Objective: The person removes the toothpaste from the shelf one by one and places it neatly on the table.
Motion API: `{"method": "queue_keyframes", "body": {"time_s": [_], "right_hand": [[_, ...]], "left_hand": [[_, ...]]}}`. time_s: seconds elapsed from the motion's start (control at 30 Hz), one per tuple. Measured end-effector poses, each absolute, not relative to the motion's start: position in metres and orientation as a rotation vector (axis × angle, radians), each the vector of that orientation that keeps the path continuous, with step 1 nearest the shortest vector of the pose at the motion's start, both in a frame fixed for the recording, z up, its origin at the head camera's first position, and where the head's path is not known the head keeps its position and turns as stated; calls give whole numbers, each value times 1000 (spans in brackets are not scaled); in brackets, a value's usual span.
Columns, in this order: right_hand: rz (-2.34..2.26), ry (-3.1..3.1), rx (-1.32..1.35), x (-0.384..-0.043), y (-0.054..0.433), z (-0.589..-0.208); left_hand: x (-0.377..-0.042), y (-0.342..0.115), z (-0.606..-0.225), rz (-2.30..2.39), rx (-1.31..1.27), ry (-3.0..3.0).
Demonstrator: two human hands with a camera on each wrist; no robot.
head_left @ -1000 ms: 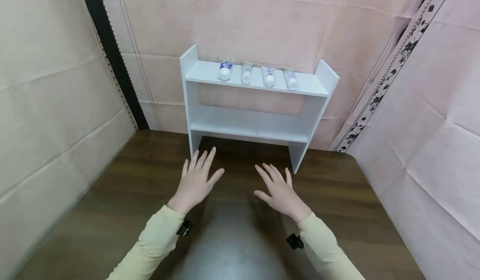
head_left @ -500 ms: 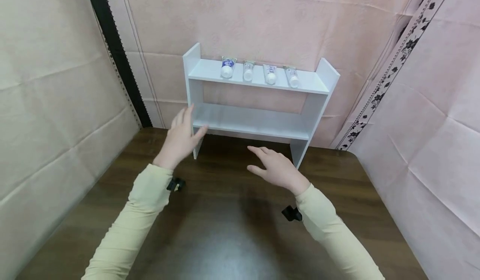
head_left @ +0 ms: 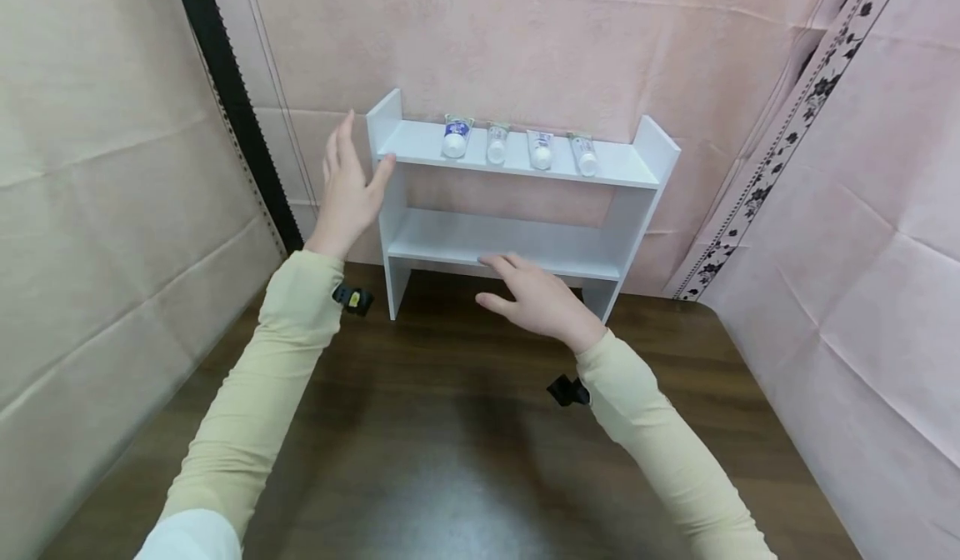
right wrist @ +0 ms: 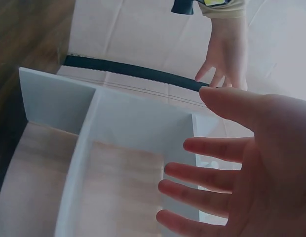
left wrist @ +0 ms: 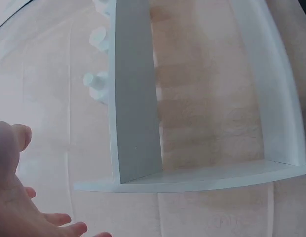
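My left hand (head_left: 347, 196) is raised at the left end of the white shelf (head_left: 510, 242), fingers straight and thumb spread, holding nothing. In front of the shelf's lower board hovers my right hand (head_left: 538, 297), its fingers extended and nothing in them; the right wrist view shows its spread fingers (right wrist: 207, 195). On the top board lie several white squeeze tubes with their caps toward me: a blue-labelled tube (head_left: 456, 137) at the left, then a greyish tube (head_left: 497, 143), another tube (head_left: 540, 151) and a rightmost tube (head_left: 582, 155). In the left wrist view, tube caps (left wrist: 97, 81) jut past the board.
The shelf stands on a dark wooden table (head_left: 420, 427) near the back. Pale cloth walls hang behind and at both sides, including the left cloth (head_left: 112, 168). A black strip (head_left: 232, 102) runs down the back left corner and a floral border (head_left: 795, 139) down the right.
My left hand has moved up and slightly left, from before the shelf's lower left leg to its top left end. The right hand has risen a little toward the lower board. The tubes stay put.
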State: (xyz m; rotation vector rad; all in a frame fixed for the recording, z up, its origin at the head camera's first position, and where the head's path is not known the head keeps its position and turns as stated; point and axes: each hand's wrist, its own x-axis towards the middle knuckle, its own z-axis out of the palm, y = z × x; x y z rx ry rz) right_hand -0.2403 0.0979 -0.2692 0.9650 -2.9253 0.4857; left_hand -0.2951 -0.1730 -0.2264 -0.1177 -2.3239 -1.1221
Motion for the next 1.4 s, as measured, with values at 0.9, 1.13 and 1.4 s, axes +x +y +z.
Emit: {"method": "queue_keyframes", "body": {"time_s": [0.9,1.13,1.4], "right_hand": [[507,-2856,941,-300,56,-222],[623,-2801,924,-313,39,-215],[670,-2795,796,-328,27,-202]], "left_hand": [[-355,-192,-234,-1240,-102,-2343],[-365,-187,-231,-1150,-23,-2317],[-368,-181,-231,-1252,30,-2261]]}}
